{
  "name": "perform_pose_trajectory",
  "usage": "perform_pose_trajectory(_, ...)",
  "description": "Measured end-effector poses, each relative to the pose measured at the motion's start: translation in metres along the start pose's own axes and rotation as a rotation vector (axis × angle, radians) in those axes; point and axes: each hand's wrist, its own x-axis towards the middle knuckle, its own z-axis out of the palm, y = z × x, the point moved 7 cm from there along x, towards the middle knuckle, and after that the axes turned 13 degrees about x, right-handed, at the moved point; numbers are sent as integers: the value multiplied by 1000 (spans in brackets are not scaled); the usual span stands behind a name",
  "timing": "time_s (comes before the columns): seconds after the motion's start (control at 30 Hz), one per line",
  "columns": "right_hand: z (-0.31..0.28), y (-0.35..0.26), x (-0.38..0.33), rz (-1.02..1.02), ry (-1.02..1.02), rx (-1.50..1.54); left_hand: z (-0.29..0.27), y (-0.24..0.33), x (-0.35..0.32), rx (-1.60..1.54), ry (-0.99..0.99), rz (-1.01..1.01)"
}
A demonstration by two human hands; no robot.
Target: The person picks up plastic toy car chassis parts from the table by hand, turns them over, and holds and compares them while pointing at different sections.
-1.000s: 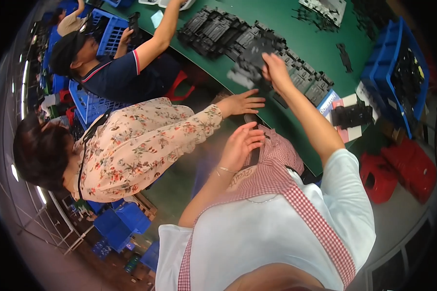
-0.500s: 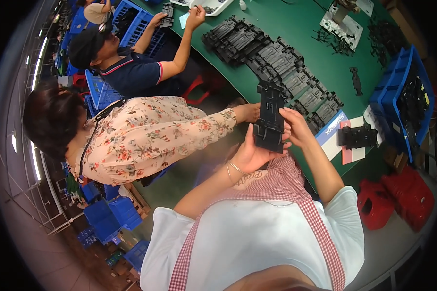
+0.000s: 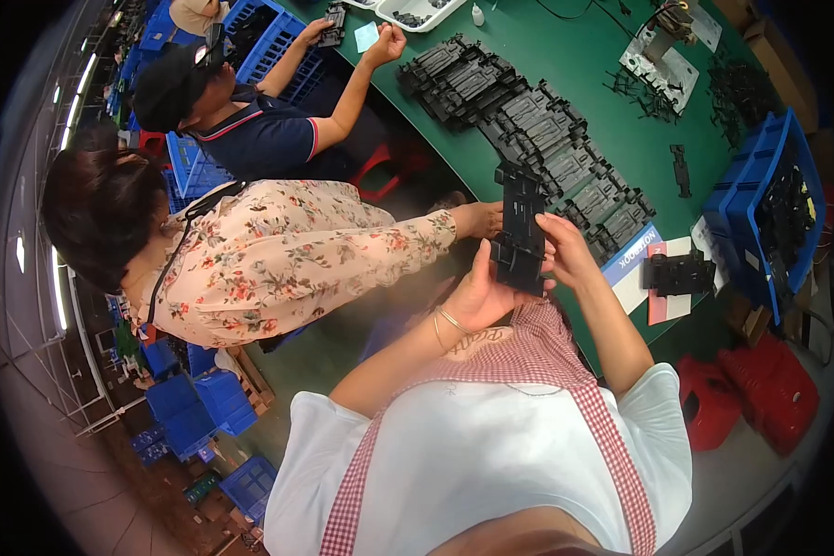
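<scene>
A long black plastic chassis (image 3: 521,227), with cut-outs along its sides, is held up in front of my apron at the table's near edge. My left hand (image 3: 482,292) grips its lower end from below and the left, thumb along the side. On the right edge, my right hand (image 3: 565,248) has its fingers closed, with the thumb near the top face. Beyond it, rows of similar black chassis (image 3: 539,120) lie packed together on the green table (image 3: 584,56). Another black chassis (image 3: 680,274) rests on notebooks (image 3: 636,256) to the right.
A co-worker in a floral blouse (image 3: 287,246) sits close on my left, one hand near the chassis. Farther off, a person in a dark shirt (image 3: 259,139) handles a part. A blue crate (image 3: 751,218) of black parts and red stools (image 3: 769,389) stand right. A metal fixture (image 3: 658,69) stands far right.
The chassis has turned slightly in my hands, its top face now more edge-on. My grip stays much the same. The whole view has shifted a little.
</scene>
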Motion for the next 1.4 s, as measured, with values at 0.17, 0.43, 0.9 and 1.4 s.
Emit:
perform_pose_trajectory(0.17, -3, 0, 4, -29, 15, -14, -3, 1, 2, -13, 9, 5)
perform_pose_trajectory(0.43, -3, 0, 3, -22, -6, 6, -3, 0, 3, -7, -7, -13)
perform_pose_trajectory(0.9, -2, -2, 2, -14, -37, 11, -6, -2, 4, -19, -28, -9)
perform_pose_trajectory(1.4, -2, -4, 2, -33, 23, -9, -5, 0, 5, 3, -23, -27)
